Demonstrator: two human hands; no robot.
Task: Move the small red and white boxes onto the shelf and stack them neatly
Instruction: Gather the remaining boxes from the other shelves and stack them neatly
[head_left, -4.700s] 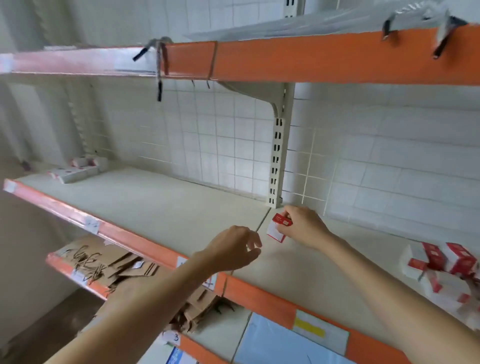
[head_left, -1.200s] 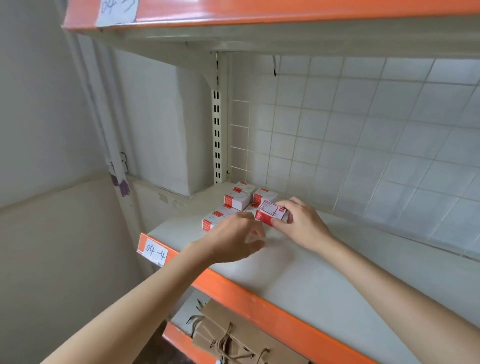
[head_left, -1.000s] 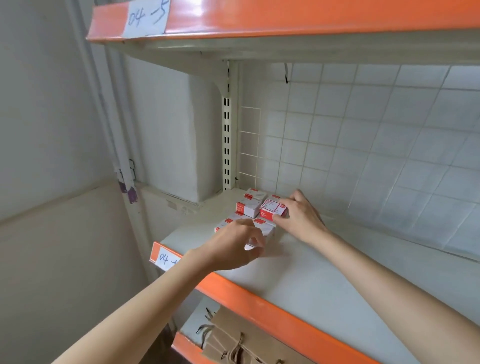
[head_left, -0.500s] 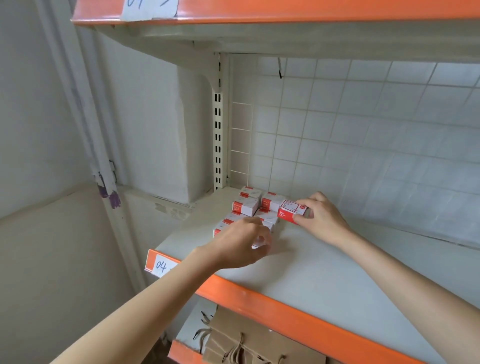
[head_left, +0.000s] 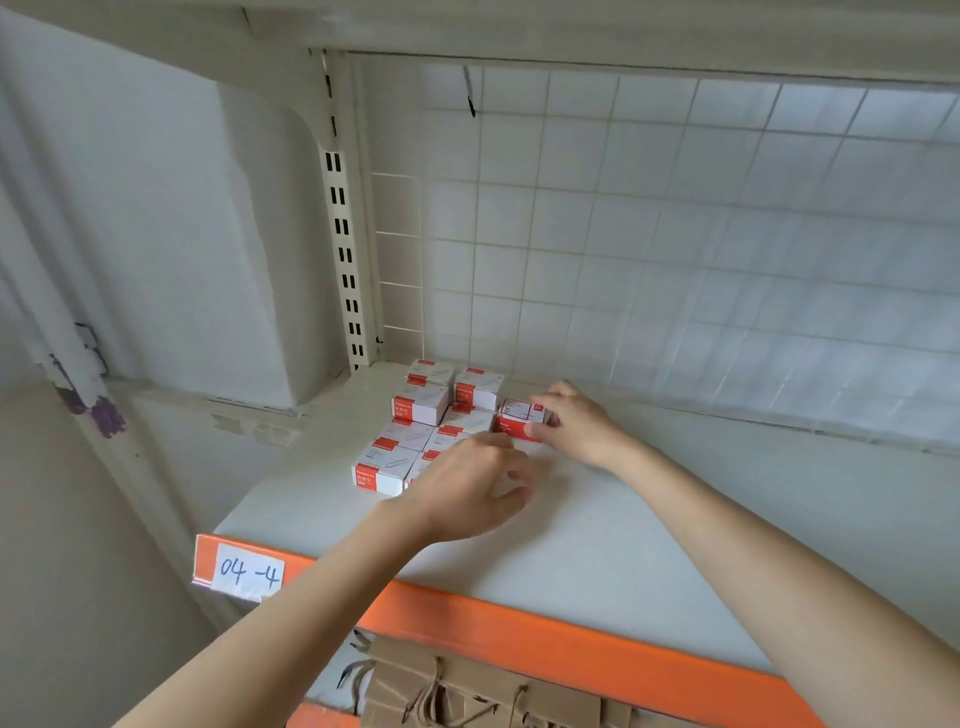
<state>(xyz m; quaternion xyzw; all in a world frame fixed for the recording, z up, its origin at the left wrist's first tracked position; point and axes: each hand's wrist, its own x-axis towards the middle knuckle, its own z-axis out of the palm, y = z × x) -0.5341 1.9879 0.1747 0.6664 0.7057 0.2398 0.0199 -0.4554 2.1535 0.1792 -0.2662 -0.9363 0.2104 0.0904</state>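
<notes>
pinching a small red and white box (head_left: 519, 421) between thumb and fingertips, the right hand (head_left: 574, 423) holds it on the shelf (head_left: 597, 540) at the right edge of a cluster of boxes (head_left: 431, 426) — it touches, or sits just beside, the nearest box of the right-hand column. the cluster lies at the far left of the shelf, close to the wire grid back panel (head_left: 649, 249) and the slotted upright (head_left: 345, 228); it runs in two columns from far to near, and the far boxes look stacked two high, though the exact count is hard to tell. the left hand (head_left: 467, 493) hovers over the near right part of the cluster with fingers loosely curled and thumb apart, hiding the boxes under it; whether it touches or holds one i cannot tell. the shelf's near edge is an orange strip (head_left: 545, 629) with a white label (head_left: 249, 571) reading "04 -4" at its left end. below the strip, brown paper bags (head_left: 467, 691) with twisted handles show on a lower level — only partly in view.
</notes>
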